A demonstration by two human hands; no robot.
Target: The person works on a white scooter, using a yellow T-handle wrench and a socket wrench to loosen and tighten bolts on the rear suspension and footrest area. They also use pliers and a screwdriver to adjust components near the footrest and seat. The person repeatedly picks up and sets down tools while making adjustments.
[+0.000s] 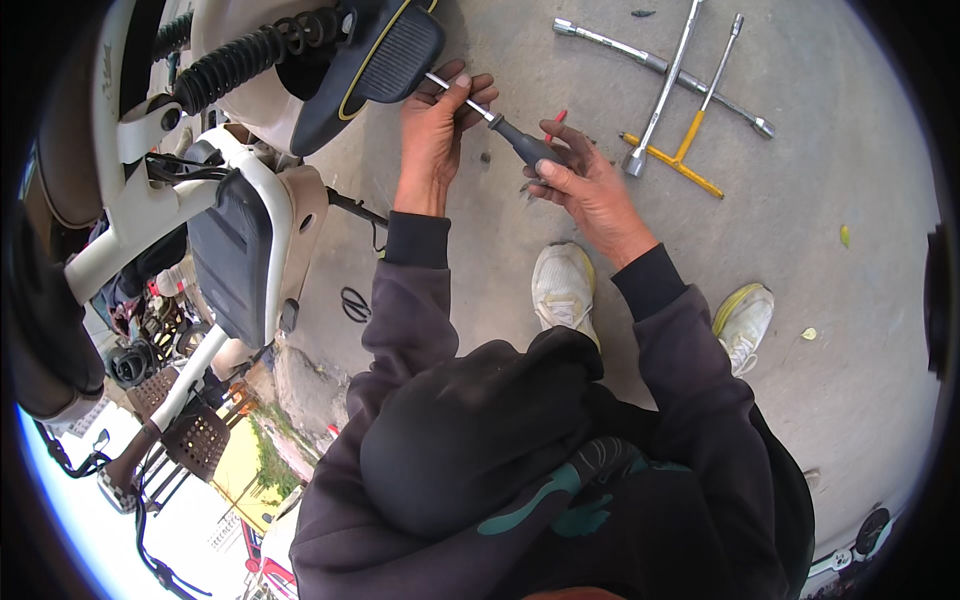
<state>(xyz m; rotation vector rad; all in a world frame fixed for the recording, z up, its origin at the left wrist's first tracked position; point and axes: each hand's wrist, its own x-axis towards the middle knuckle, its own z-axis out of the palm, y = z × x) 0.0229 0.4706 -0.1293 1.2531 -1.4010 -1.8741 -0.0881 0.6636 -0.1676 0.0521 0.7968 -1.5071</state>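
Observation:
My right hand grips the dark handle of a screwdriver. Its bare metal shaft runs up and left, with the thumb and fingers of my left hand around it. The shaft's tip meets the lower edge of a black ribbed footrest pad on a white electric scooter; whatever the tip touches there is hidden. A yellow-edged dark plastic panel adjoins the pad. Behind my right hand a red item lies on the ground, partly covered by the fingers.
On the concrete floor to the right lie a four-way lug wrench and a yellow-handled T-shaped socket wrench. A black looped item lies below the scooter's stand. The scooter's coil-spring shock absorber is at upper left.

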